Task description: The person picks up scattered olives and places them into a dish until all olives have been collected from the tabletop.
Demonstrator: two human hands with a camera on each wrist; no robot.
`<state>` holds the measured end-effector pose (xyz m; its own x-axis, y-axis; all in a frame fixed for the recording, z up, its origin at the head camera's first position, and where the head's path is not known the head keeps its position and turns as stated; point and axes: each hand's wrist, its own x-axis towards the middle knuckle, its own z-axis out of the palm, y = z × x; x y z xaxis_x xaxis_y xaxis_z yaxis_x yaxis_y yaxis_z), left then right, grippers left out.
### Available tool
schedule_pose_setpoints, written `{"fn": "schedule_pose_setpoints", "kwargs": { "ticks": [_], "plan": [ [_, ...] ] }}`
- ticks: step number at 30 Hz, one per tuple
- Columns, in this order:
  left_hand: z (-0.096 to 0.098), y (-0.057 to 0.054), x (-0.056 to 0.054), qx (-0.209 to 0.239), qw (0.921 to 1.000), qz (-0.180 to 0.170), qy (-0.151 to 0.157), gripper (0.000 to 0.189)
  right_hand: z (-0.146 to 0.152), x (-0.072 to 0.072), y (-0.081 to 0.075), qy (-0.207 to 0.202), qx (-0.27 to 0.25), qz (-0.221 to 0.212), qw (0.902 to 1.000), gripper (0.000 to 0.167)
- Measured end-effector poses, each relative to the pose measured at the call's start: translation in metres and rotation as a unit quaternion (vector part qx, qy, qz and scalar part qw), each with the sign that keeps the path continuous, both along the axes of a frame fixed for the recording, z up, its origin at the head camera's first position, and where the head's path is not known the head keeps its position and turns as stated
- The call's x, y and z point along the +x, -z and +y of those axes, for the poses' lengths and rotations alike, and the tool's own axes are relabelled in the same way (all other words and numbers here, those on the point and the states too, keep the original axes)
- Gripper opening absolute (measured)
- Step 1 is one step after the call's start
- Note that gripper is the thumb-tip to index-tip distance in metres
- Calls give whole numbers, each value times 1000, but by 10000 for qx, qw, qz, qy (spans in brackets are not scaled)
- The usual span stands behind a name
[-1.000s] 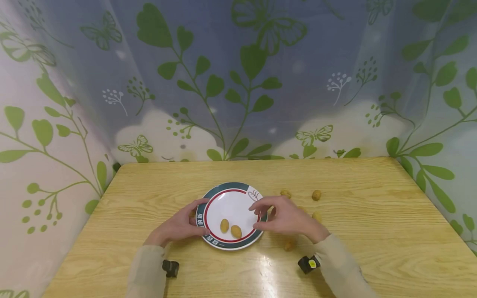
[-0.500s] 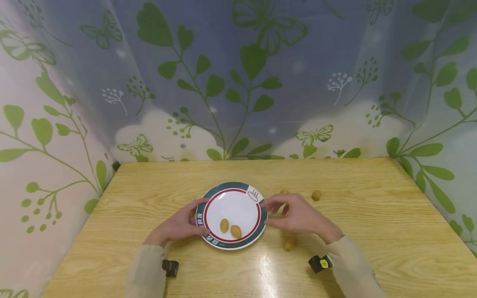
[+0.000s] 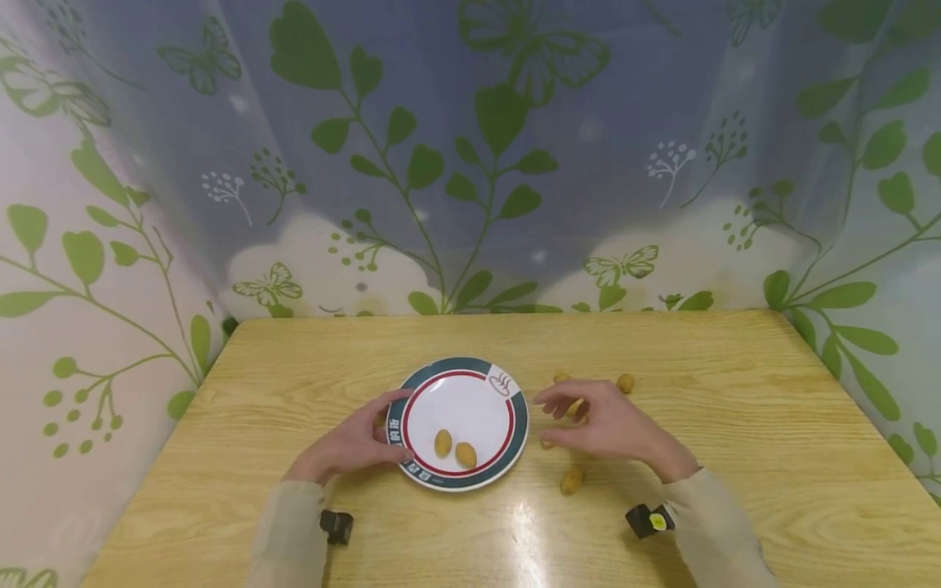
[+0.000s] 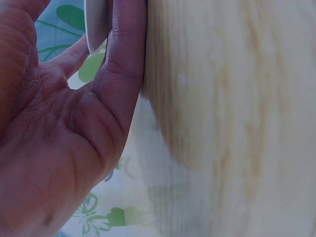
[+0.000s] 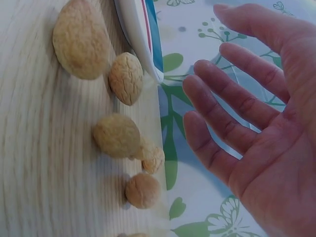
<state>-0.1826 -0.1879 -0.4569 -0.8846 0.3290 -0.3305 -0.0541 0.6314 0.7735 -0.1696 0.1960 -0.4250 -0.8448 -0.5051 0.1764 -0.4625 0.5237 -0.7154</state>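
Note:
A white plate (image 3: 470, 408) with a dark green rim band and a red ring lies on the table. Two tan walnuts (image 3: 466, 455) rest inside it near the front. My left hand (image 3: 356, 441) holds the plate's left edge, thumb and index finger over the rim; a bit of the plate (image 4: 96, 24) shows between its fingers in the left wrist view. Right of the plate, my right hand (image 3: 599, 420) hovers above the table with fingers loosely bent and nothing held. Several wrinkled walnuts (image 5: 126, 79) lie beneath and around it, some partly hidden in the head view.
The wood-grain table (image 3: 309, 351) reaches back to a curtain (image 3: 470, 204) printed with leaves and butterflies. One walnut (image 3: 571, 481) lies nearer the front edge, another walnut (image 3: 625, 384) farther back. Small black cameras (image 3: 336, 528) sit on both wrists.
My right hand has moved from over the plate's right rim to the right, off the plate and above the loose walnuts. The left hand and the plate have stayed in place.

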Motion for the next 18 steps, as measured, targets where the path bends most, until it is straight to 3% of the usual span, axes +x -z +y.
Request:
{"fn": "schedule_pose_setpoints", "kwargs": {
  "ticks": [18],
  "plan": [
    [-1,1,-1,49,10000,-31,9,93,31,1,-7,397,19,50,9992,37]
  ]
}}
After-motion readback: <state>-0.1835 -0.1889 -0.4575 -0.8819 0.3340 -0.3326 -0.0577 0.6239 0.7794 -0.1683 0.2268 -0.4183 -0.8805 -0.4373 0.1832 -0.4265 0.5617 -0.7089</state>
